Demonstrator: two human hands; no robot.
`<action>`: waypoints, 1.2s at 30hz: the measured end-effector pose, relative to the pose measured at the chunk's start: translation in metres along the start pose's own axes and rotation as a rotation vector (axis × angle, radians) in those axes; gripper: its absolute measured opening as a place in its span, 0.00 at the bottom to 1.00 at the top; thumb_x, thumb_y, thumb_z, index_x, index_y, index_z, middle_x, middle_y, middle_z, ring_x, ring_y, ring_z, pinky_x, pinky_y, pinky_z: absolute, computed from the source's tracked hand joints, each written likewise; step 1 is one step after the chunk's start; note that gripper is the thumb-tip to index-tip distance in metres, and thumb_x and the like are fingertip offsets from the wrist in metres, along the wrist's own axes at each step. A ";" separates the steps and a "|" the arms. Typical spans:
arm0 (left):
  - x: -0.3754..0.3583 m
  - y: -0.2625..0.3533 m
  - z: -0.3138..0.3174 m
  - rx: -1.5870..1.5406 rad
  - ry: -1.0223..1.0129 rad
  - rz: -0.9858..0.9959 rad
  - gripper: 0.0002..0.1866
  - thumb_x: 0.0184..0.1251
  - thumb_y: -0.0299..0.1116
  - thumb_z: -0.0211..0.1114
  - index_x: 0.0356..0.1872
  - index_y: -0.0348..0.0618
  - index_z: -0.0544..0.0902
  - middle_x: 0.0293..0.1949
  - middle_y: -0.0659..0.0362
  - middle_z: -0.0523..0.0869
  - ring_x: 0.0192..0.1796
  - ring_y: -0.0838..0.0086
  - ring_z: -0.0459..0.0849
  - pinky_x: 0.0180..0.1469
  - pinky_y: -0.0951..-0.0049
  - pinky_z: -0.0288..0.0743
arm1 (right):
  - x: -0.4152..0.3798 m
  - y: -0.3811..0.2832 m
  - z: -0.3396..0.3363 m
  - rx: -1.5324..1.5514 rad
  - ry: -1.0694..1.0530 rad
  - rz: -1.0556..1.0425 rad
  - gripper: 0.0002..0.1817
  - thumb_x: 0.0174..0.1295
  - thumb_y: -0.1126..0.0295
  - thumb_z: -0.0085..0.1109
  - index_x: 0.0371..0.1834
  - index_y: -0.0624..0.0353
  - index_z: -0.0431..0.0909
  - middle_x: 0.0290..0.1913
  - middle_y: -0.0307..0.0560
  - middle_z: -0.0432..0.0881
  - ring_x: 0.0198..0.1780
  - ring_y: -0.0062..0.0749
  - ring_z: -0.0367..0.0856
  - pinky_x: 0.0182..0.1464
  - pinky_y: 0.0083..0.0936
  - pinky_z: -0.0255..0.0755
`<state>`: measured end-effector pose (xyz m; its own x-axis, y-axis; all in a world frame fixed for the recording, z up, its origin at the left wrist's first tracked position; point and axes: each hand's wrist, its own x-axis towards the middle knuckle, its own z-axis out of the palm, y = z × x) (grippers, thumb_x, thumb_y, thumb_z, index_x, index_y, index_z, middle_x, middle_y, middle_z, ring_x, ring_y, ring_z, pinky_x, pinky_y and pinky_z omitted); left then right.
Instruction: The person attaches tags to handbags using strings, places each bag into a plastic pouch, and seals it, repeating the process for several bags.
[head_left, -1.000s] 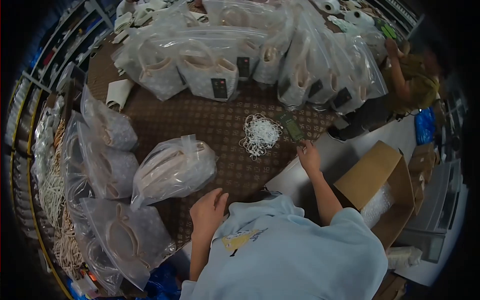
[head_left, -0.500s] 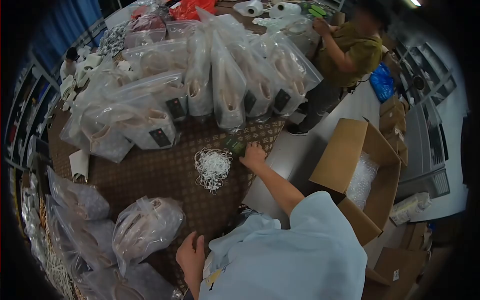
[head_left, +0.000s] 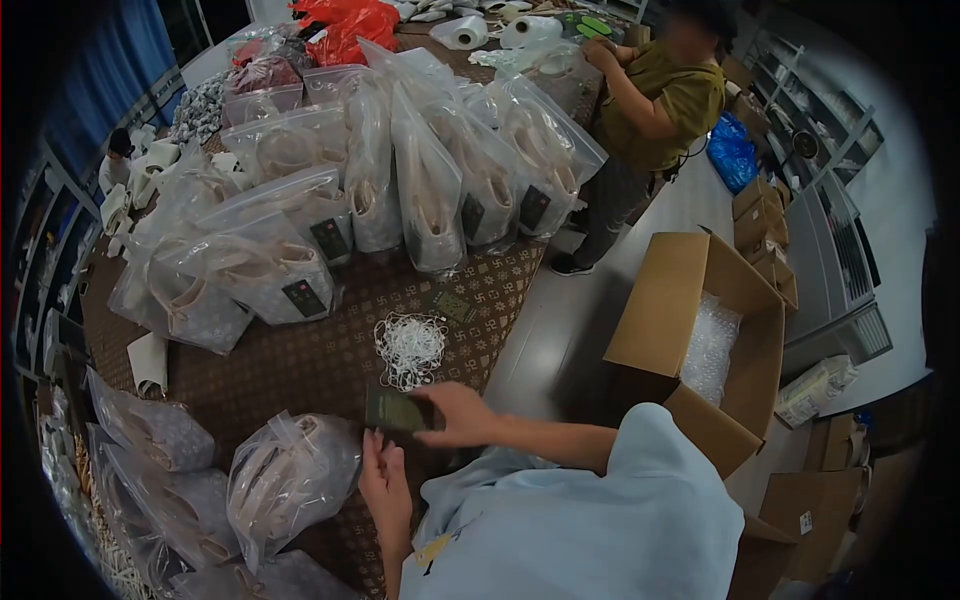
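Note:
A dark green card (head_left: 394, 410) is held between my two hands above the patterned tabletop. My right hand (head_left: 460, 415) grips its right side, thumb below and fingers above. At the lower left corner, the fingertips of my left hand (head_left: 385, 485) pinch its edge. Just beyond the card lies a tangled heap of white string loops (head_left: 410, 350). More green cards (head_left: 455, 308) rest on the table behind that heap. A clear plastic bag with a pale item inside (head_left: 295, 475) lies left of my left hand.
Filled clear bags (head_left: 430, 210) stand along the table's far side, some bearing dark tags (head_left: 303, 297). Other bags (head_left: 175, 500) lie at the near left. An open cardboard box (head_left: 655, 310) with bubble wrap is on the right. Another person (head_left: 660, 105) stands at the far right edge.
My right hand has come back from the green cards at the table edge, bringing one toward me. My left hand has risen slightly to meet it. The view has shifted a little.

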<state>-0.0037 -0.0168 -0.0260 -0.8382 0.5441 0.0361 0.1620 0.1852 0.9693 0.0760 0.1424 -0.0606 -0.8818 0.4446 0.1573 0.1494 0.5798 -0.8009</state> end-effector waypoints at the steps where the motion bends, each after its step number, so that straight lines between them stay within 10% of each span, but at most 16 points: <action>1: 0.003 -0.004 -0.001 -0.127 -0.023 -0.071 0.14 0.67 0.35 0.56 0.31 0.30 0.76 0.25 0.54 0.81 0.26 0.78 0.75 0.30 0.76 0.70 | -0.006 -0.010 0.009 0.013 -0.034 -0.040 0.32 0.44 0.55 0.66 0.52 0.58 0.71 0.43 0.52 0.78 0.47 0.47 0.75 0.50 0.36 0.69; 9: -0.005 -0.036 -0.033 0.074 0.141 -0.066 0.19 0.66 0.32 0.57 0.17 0.34 0.66 0.14 0.62 0.70 0.21 0.83 0.65 0.23 0.76 0.61 | -0.004 0.010 0.015 0.073 -0.003 -0.118 0.20 0.53 0.56 0.61 0.45 0.56 0.76 0.37 0.48 0.79 0.41 0.43 0.77 0.42 0.36 0.70; 14: -0.021 -0.043 -0.047 0.038 0.128 -0.151 0.14 0.64 0.28 0.59 0.19 0.35 0.69 0.17 0.68 0.65 0.23 0.86 0.61 0.24 0.81 0.58 | 0.022 0.051 -0.013 0.070 0.038 0.276 0.17 0.58 0.56 0.56 0.42 0.56 0.78 0.35 0.47 0.81 0.37 0.39 0.79 0.39 0.33 0.72; 17: -0.028 -0.049 -0.040 -0.148 0.248 -0.086 0.03 0.63 0.24 0.58 0.34 0.35 0.78 0.20 0.69 0.62 0.24 0.86 0.58 0.27 0.84 0.56 | 0.029 0.093 -0.008 -0.062 0.053 0.347 0.17 0.57 0.57 0.56 0.45 0.55 0.77 0.38 0.47 0.80 0.39 0.40 0.78 0.42 0.34 0.72; 22: -0.035 -0.034 -0.037 -0.049 0.358 -0.152 0.24 0.61 0.20 0.57 0.60 0.38 0.70 0.21 0.68 0.60 0.25 0.85 0.60 0.28 0.85 0.58 | 0.026 0.137 0.015 -0.465 0.108 0.325 0.24 0.51 0.59 0.60 0.52 0.52 0.71 0.46 0.48 0.76 0.50 0.44 0.73 0.51 0.38 0.70; 36: -0.028 -0.018 -0.029 0.251 0.078 -0.010 0.12 0.61 0.22 0.57 0.45 0.35 0.80 0.31 0.56 0.80 0.31 0.78 0.76 0.35 0.80 0.69 | 0.052 0.153 -0.010 -0.140 0.170 0.585 0.19 0.52 0.58 0.60 0.44 0.57 0.78 0.38 0.48 0.81 0.41 0.42 0.79 0.43 0.33 0.73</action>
<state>0.0022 -0.0590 -0.0373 -0.8762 0.4788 0.0551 0.2696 0.3921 0.8795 0.0577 0.2609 -0.1687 -0.5541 0.8115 -0.1856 0.6534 0.2858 -0.7010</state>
